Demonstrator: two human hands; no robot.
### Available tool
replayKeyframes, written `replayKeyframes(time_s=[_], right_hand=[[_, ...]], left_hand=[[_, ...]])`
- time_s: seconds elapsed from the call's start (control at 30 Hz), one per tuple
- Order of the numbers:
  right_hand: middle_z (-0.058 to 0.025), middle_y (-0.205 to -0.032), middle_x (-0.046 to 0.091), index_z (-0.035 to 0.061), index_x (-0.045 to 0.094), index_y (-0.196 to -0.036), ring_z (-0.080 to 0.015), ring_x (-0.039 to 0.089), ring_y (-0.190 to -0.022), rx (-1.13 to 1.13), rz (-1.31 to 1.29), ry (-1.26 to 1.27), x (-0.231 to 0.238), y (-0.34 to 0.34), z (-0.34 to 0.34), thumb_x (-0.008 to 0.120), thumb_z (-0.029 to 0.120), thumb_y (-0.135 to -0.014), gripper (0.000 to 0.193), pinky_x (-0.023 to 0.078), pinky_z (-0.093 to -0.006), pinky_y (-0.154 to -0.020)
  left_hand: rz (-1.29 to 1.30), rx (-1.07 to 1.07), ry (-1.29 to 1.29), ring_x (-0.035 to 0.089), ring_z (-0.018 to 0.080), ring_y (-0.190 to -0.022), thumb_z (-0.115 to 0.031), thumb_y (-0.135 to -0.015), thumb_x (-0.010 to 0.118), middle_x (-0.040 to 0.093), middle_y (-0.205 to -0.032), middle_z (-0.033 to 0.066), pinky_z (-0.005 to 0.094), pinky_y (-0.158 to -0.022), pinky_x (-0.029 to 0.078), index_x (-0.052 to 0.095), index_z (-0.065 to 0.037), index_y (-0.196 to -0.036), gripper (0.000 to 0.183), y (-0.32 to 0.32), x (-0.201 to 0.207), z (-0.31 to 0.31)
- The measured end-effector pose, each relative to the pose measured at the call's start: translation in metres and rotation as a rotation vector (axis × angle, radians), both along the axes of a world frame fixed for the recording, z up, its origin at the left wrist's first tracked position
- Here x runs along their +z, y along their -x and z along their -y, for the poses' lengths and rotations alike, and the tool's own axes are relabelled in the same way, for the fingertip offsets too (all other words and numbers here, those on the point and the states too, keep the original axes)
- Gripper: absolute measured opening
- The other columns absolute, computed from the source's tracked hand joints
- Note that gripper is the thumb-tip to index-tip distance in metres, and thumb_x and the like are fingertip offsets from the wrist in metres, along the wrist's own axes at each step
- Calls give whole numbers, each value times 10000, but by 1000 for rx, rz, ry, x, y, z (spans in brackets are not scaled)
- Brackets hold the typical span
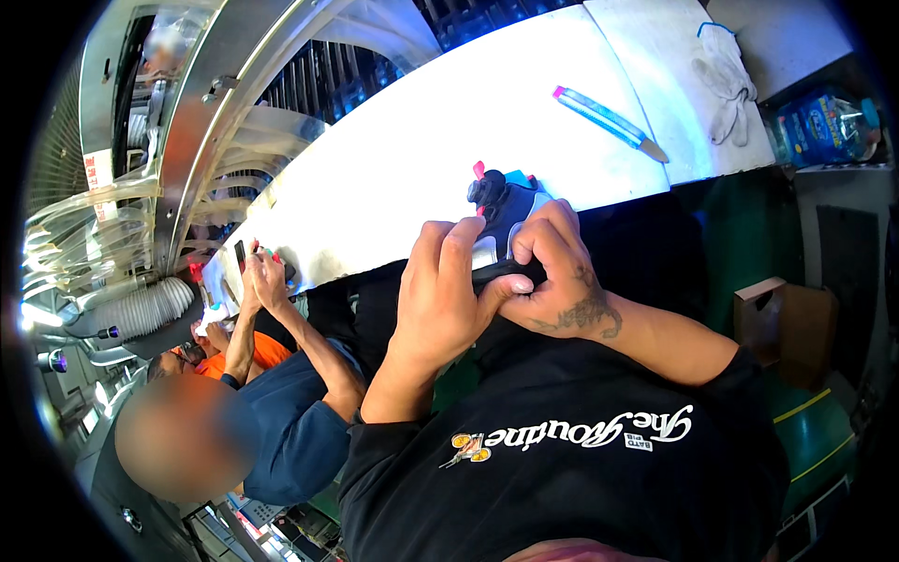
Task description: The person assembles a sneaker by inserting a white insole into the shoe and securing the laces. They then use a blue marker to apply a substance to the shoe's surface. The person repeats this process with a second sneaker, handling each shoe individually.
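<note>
Both of my hands are at the near edge of a brightly lit white table. My left hand (440, 286) is closed on the left side of a black-and-grey piece (513, 203) with a pink-red tab, a dark knob and a blue edge. From the right side, my right hand (554, 267) grips the same piece with curled fingers. My two thumbs meet at its near end, over a black part. The fingers cover much of the piece, and its exact kind cannot be made out.
On the white table (412, 140) lies a long blue brush-like tool (609, 122) with a pink end. Pale work gloves (729, 89) rest farther right, near a blue-labelled bottle (824, 129). A cardboard box (787, 323) stands low right. Co-workers sit close on my left; one's hands (265, 278) hold small parts.
</note>
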State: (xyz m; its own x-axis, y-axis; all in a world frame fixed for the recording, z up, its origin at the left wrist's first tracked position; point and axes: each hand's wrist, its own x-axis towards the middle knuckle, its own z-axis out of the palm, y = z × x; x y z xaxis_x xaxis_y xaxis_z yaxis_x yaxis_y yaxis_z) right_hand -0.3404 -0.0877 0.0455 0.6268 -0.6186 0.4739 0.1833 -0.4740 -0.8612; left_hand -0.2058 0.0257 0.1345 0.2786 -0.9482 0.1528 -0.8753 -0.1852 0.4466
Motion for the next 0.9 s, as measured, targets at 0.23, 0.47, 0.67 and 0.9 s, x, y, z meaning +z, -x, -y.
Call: replayKeyframes(time_s=[0.23,0.47,0.67,0.9], right_hand=[[-88,-1048,546,124,616,-1021,-316,577,-1007,56,-53,35,-4,-1,2,935,163,-705,451,468,-472,-971],[-94,-1137,605,102,720,-1198,-310,606,-1072,-28,12,121,-9,-5,-11,930,100,-748,497,499,-456,-964],[-79,-1055,604,96,677,-1080,-326,595,-1025,-55,-10,24,-8,-5,-16,909,114,-737,414,483,-457,-929],[-84,-1009,559,100,608,-997,-340,579,-987,-29,-132,56,2,-5,-12,897,127,-712,407,475,-468,-883]], left_hand=[[-78,-6,-32,664,426,-1037,-297,-871,923,619,-1218,243,476,-912,570,541,32,-1411,738,-9,3,-8],[-28,24,-5,664,483,-981,-180,-920,878,586,-1247,295,524,-837,585,522,43,-1369,615,-19,-3,-19],[-164,158,-98,608,432,-1018,-137,-929,834,569,-1186,258,480,-918,535,530,68,-1322,537,-3,6,-18],[-159,40,-118,636,447,-966,-169,-911,869,551,-1177,262,506,-835,556,509,57,-1359,618,-10,13,-14]])
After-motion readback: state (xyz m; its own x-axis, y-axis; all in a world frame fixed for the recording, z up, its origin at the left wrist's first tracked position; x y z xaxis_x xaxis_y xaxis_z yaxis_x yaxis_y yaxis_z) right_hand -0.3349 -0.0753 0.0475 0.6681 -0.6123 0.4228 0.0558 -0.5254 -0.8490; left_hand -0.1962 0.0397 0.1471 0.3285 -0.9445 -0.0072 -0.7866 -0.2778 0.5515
